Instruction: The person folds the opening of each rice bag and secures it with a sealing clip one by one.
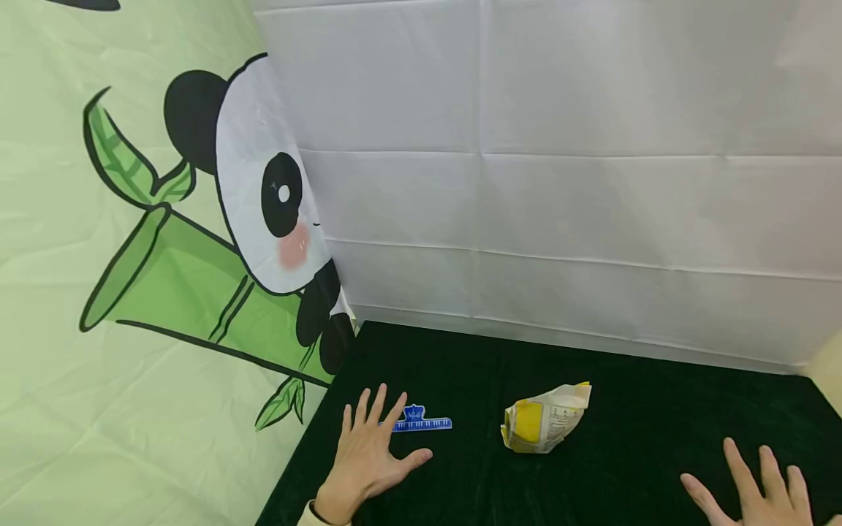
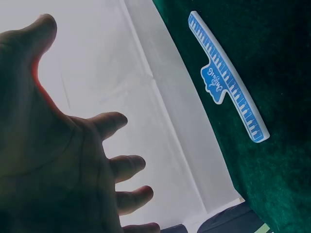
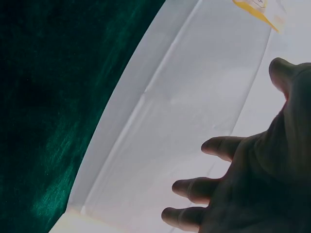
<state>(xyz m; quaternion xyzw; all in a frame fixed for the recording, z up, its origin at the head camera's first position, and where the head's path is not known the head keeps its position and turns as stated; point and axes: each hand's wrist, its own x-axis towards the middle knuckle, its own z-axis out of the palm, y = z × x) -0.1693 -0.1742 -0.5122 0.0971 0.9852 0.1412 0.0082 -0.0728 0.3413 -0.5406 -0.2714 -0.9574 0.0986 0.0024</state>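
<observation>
The blue piano-patterned clip lies on the green-covered bench, just beyond the left hand, which hovers apart from it. A crumpled yellow-and-white packet sits between the hands, nearer the clip than the right hand. Both hands spread their fingers, gripping nothing.

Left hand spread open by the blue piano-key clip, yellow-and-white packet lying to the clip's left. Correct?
One fix: the yellow-and-white packet lies to the right of the blue piano-key clip, as the head view shows. The left hand is spread open by the clip, as you said.
</observation>
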